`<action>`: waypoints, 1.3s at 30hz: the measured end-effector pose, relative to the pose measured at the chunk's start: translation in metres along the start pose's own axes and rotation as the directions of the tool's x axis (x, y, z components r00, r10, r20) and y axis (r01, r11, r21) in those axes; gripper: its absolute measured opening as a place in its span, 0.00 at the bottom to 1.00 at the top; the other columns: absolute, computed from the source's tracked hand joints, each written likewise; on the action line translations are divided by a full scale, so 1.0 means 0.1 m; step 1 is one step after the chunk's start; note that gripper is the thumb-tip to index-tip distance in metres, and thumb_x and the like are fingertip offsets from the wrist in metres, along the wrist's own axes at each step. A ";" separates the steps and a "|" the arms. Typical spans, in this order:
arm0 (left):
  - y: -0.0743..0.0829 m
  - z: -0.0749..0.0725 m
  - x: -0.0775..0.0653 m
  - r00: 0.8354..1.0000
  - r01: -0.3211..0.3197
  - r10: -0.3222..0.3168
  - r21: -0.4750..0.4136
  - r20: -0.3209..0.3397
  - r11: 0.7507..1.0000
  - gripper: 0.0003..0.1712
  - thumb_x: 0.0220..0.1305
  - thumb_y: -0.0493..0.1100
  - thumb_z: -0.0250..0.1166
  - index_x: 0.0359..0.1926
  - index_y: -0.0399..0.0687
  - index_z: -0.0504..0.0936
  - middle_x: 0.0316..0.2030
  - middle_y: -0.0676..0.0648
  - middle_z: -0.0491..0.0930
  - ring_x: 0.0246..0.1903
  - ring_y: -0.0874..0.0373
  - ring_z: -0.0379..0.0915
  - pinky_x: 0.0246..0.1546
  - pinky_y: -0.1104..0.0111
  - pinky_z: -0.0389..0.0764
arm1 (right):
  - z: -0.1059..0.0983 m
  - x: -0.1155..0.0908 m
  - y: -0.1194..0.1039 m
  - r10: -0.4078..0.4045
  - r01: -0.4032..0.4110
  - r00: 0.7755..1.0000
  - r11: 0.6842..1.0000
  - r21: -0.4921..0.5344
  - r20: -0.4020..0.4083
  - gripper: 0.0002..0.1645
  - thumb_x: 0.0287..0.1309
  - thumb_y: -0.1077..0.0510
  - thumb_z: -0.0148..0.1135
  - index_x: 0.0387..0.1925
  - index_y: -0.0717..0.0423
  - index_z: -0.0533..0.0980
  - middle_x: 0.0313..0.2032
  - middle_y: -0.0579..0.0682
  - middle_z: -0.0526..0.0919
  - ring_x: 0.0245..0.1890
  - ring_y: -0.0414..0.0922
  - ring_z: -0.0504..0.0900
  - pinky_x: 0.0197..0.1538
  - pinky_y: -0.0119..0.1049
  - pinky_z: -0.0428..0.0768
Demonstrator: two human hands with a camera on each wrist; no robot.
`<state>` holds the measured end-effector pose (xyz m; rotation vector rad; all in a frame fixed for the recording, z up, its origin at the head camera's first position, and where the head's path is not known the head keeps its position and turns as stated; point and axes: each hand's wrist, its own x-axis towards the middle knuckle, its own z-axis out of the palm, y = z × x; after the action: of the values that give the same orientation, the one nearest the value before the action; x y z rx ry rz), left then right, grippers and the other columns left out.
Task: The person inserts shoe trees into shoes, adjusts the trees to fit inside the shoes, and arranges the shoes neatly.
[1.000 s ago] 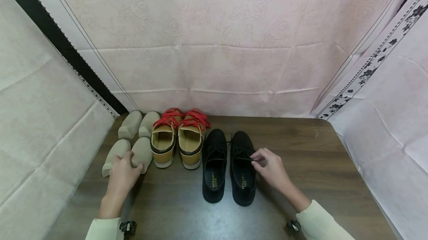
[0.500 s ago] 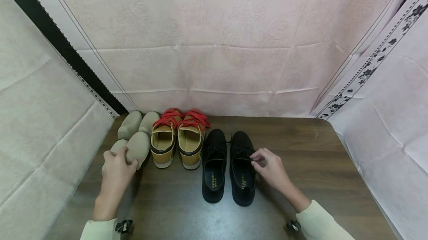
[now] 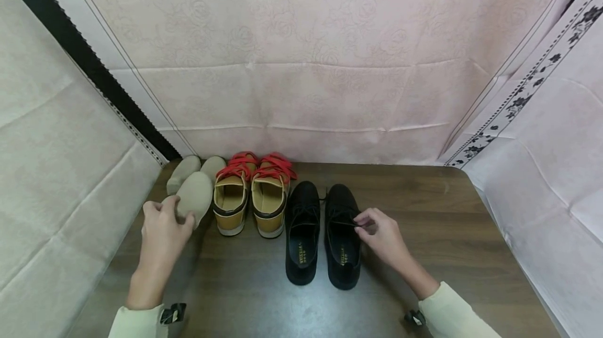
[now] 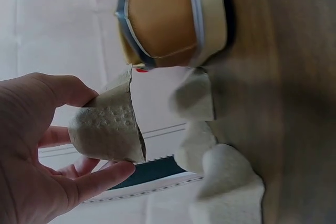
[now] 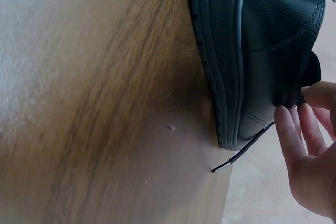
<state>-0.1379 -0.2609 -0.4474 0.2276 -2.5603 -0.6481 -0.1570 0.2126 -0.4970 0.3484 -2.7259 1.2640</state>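
Note:
My left hand [image 3: 162, 233] grips a grey moulded-pulp shoe insert [image 3: 196, 196] between thumb and fingers. In the left wrist view, this insert [image 4: 107, 127] is raised off the table, above another pulp insert [image 4: 231, 187] that my hand hides in the head view. Two more inserts, back left [image 3: 182, 173] and back right [image 3: 214, 164], lie behind. My right hand [image 3: 383, 236] pinches a black shoelace at the side of the right black shoe [image 3: 343, 254]. A loose lace end [image 5: 231, 162] hangs beside that shoe in the right wrist view. The left black shoe [image 3: 301, 249] stands alongside.
Between the inserts and the black shoes stand two tan shoes, left [image 3: 229, 220] and right [image 3: 268, 220], with red laces. All rest on a brown wooden table [image 3: 424, 191]. Pale patterned cloth [image 3: 301, 97] hangs at the back and both sides.
My left hand has lifted the front right insert and shifted slightly left with it, tilting it so its sole faces more upward. The right hand has stayed at the black shoe.

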 end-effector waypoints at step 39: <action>0.85 0.03 0.08 0.972 -0.237 0.234 -0.136 -0.036 0.962 0.23 0.60 0.36 0.72 0.57 0.38 0.83 0.47 0.29 0.72 0.36 0.36 0.77 0.34 0.44 0.81 | -0.02 -0.03 0.02 0.005 -0.005 1.000 1.000 0.010 0.008 0.13 0.59 0.63 0.75 0.42 0.47 0.81 0.38 0.44 0.83 0.38 0.39 0.83 0.45 0.27 0.85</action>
<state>-0.1495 -0.1876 -0.4053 -0.1165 -2.4597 -0.7239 -0.1548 0.2158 -0.4980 0.3484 -2.7303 1.2809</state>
